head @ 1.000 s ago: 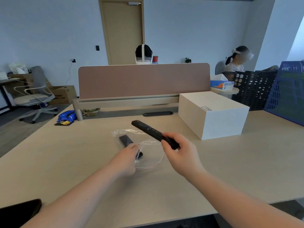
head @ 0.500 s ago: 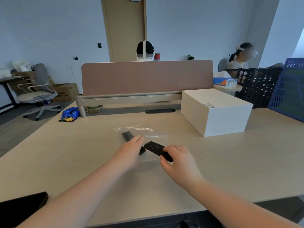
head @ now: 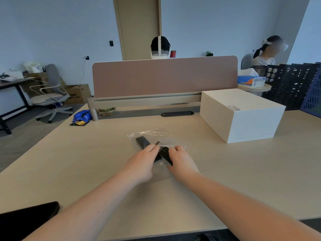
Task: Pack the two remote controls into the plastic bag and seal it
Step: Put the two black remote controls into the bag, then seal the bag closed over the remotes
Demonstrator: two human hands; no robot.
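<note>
At table centre, left hand: the left hand (head: 145, 161) lies on the near mouth of the clear, crinkled plastic bag (head: 152, 136), fingers closed together on the film at its 7 o'clock edge; by my reading this pins the thin film flat and keeps the opening from sliding while the other hand loads.
First remote: a slim black rectangular remote control (head: 142, 142) lies inside the bag, pointing toward 11 o'clock, its near end hidden under the left hand.
Second remote: another slim black remote control (head: 165, 153) lies just right of the first, angled toward 5 o'clock, so the two cross in a shallow V; whether it is fully past the bag's mouth I cannot tell.
Right hand: the right hand (head: 181, 160) covers the second remote's near end with fingers curled down; it looks clamped on the remote and the film, probably pushing the remote in, though the contact is hidden.
Bag state: mouth faces the person at 6 o'clock and appears unsealed.
Table: the pale wooden table (head: 243, 171) carries the bag at its middle.
Box: a large white cardboard box (head: 241, 117) stands at 2 o'clock from the bag, well apart, lid closed, contents unseen.
</note>
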